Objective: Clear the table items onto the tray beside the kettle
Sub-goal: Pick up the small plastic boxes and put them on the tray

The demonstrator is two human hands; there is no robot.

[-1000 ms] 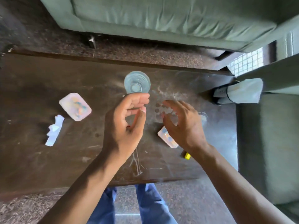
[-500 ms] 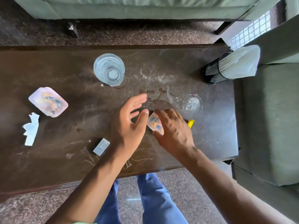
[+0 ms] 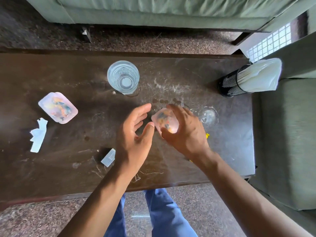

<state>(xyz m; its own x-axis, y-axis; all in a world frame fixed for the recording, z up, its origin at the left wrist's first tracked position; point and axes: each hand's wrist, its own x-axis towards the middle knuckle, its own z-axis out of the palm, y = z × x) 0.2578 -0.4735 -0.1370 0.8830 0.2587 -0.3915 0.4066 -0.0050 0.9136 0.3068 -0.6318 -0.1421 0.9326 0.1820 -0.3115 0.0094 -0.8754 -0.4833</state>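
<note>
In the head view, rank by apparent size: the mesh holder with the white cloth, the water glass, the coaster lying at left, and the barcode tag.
1. Mesh holder with cloth, largest.
2. Coaster at left and water glass: too similar to rank; the glass stands taller, so its rim is nearer the camera.
3. Barcode tag, smallest.

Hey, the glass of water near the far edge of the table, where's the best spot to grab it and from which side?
Grip the glass of water around its side wall, about mid-height, coming in level from the near side with the free left hand. It stands upright with an open mouth and seems to hold water, so a sideways wrap probably keeps it level; nothing crowds its near side.
</note>
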